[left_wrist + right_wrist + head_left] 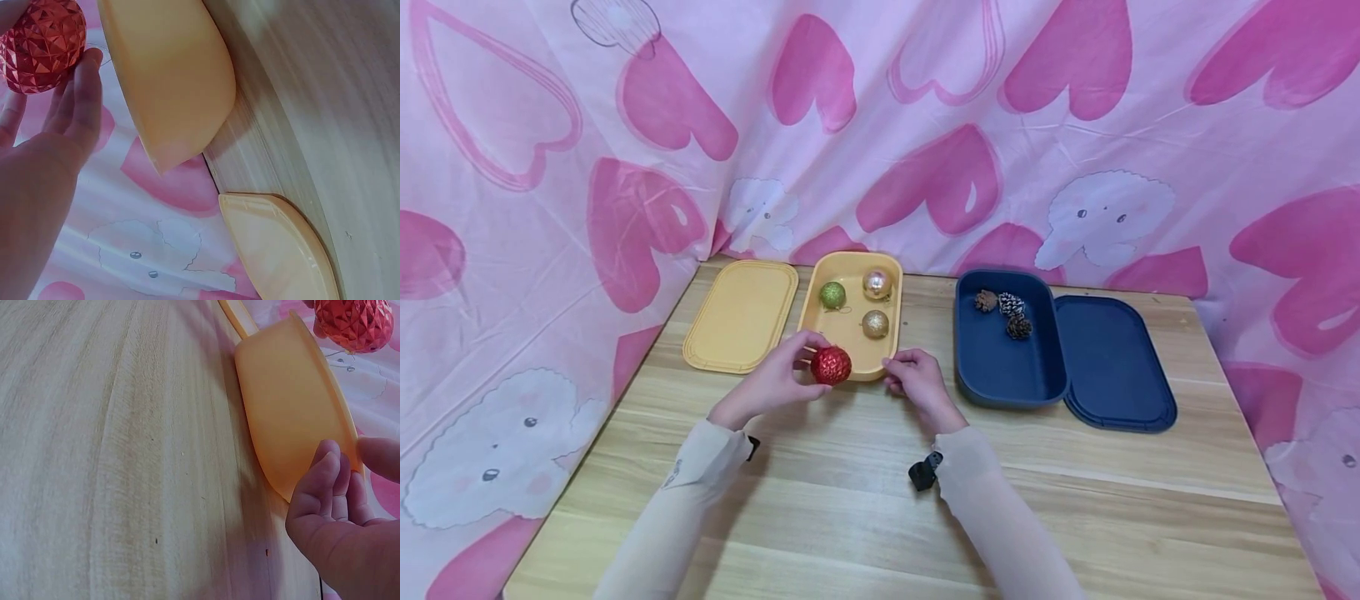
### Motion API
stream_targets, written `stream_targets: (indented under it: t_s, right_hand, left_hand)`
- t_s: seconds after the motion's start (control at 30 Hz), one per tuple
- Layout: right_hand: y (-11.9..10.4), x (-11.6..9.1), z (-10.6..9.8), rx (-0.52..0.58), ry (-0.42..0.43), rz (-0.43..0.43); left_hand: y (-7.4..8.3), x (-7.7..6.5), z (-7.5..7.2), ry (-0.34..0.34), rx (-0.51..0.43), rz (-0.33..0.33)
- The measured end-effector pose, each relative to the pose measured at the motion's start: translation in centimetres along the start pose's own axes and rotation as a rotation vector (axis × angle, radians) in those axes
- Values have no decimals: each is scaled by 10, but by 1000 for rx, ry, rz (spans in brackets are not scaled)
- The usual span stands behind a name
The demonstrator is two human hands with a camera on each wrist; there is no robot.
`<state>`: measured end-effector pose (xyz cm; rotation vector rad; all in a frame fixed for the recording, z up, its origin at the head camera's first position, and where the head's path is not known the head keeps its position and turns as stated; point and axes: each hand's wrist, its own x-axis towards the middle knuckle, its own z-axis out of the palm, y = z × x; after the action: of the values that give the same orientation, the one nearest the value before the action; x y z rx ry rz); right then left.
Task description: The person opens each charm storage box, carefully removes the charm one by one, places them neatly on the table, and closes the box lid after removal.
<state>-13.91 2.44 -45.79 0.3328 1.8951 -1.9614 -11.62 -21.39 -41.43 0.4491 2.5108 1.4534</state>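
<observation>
In the head view my left hand [775,382] grips a red faceted Christmas ball [831,366] between thumb and fingers, over the near edge of the yellow box [868,372]. The left wrist view shows the same red ball [45,47] raised beside the box wall [175,75]. My right hand [919,381] pinches the rim at the box's near right corner; in the right wrist view its thumb is at the rim and its curled fingers [319,481] are against the outer wall. Inside the box lie a green ball [832,295], a pinkish ball [877,284] and a gold ball [876,324].
A yellow lid [742,315] lies left of the yellow box. To the right stands a dark blue box [1011,375] holding a brown pine cone [986,301] and two darker, white-tipped ones [1018,326]. Its blue lid [1116,362] lies beside it. A pink heart-patterned cloth [925,183] hangs behind the wooden table [850,500].
</observation>
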Motion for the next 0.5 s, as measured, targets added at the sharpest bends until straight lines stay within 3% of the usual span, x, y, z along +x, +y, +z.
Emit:
stream_targets:
  t_s: [0.13,0.33,0.5]
  right_hand:
    - [0,0,1,-7,3,-6]
    - [1,1,0,-3,-1,-10]
    - [1,2,0,-5,-3,-6]
  left_hand:
    - [-1,-5,1,-12,10,11]
    - [-4,-13,2,-32,66,89]
    - [-6,-19,4,-56,73,71]
